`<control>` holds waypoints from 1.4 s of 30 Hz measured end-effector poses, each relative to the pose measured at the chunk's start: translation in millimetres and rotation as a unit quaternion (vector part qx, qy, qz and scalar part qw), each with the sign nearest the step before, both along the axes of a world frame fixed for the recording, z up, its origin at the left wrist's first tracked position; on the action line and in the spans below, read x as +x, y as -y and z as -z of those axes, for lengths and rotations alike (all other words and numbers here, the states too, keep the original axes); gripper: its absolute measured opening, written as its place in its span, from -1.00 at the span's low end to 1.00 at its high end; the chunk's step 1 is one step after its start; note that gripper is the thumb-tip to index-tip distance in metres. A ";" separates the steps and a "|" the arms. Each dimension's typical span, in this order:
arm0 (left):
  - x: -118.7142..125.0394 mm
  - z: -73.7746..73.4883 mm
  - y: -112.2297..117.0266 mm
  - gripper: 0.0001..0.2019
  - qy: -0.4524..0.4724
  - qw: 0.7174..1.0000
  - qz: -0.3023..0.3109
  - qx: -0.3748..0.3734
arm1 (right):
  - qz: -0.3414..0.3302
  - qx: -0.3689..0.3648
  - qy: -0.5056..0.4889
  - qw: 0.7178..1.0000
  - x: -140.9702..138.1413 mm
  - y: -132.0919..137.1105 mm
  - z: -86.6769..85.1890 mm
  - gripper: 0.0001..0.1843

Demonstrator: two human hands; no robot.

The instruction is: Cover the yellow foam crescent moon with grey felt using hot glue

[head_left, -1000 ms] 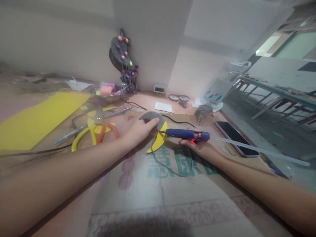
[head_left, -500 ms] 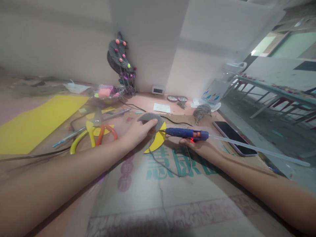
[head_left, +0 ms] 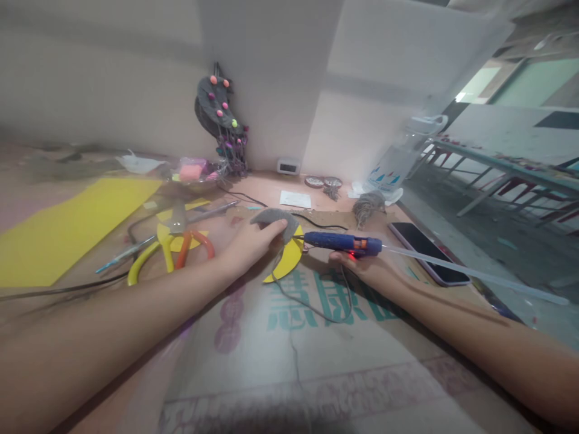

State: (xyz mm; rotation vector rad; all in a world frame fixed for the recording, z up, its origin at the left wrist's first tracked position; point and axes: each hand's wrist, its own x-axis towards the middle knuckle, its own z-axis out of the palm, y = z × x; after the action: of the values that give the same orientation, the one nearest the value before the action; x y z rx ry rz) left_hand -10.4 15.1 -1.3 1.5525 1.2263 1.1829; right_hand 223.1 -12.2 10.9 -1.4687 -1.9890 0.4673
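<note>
My left hand (head_left: 260,238) grips a yellow crescent moon cutout (head_left: 288,260), its upper part wrapped in grey yarn (head_left: 275,216). The thumb presses on the wrapped part. A blue hot glue gun (head_left: 341,242) is in my right hand (head_left: 357,260), its nozzle at the crescent where the grey wrapping meets the bare yellow. A red light glows under its body. From its back sticks a long clear glue stick (head_left: 470,274). A loose strand of grey yarn loops down from the crescent over the printed cardboard (head_left: 253,361).
Scissors (head_left: 181,247) with yellow and orange handles and a yellow sheet (head_left: 76,232) lie at left. A phone (head_left: 427,253), a grey yarn ball (head_left: 368,208) and a clear bottle (head_left: 389,166) are at right. A decorated grey crescent (head_left: 217,108) leans on the wall.
The view has shifted very slightly. Both hands, the crescent and the glue gun hold nearly the same places, with the nozzle still at the wrapping's edge.
</note>
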 end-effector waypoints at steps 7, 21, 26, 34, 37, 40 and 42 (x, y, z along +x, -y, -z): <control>1.4 -4.7 3.2 -0.79 0.002 1.000 0.006 -0.005 | 0.008 -0.027 -0.025 0.999 -2.7 2.1 -6.3 -0.66; -0.3 -1.3 -0.2 -0.77 0.004 1.000 0.007 0.004 | 0.015 -0.008 -0.021 1.000 1.2 -1.2 -3.5 -0.67; 1.3 -3.5 0.2 -0.80 0.011 1.000 -0.005 0.000 | -0.007 -0.008 -0.051 0.999 -2.8 0.1 -9.6 -0.75; 1.4 -6.7 3.8 -0.80 0.037 0.999 0.000 -0.023 | 0.016 0.004 -0.013 1.000 7.5 -9.7 4.6 -0.65; 2.0 -6.1 3.9 -0.81 0.043 0.999 0.003 -0.021 | 0.010 -0.003 -0.020 1.000 8.7 -11.1 6.3 -0.61; 3.0 -2.1 1.8 -0.80 0.055 0.998 0.014 -0.026 | 0.006 0.011 -0.019 1.000 8.6 -10.7 5.1 -0.63; 3.1 0.8 0.2 -0.79 0.060 0.997 0.023 -0.032 | 0.012 0.024 -0.008 1.000 8.2 -9.9 2.8 -0.65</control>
State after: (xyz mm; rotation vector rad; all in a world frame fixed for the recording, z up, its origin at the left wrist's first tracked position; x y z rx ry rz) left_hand -7.3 14.9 -2.1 1.4351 1.1331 1.1783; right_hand 231.3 -2.3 8.1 -1.4537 -1.9557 0.4168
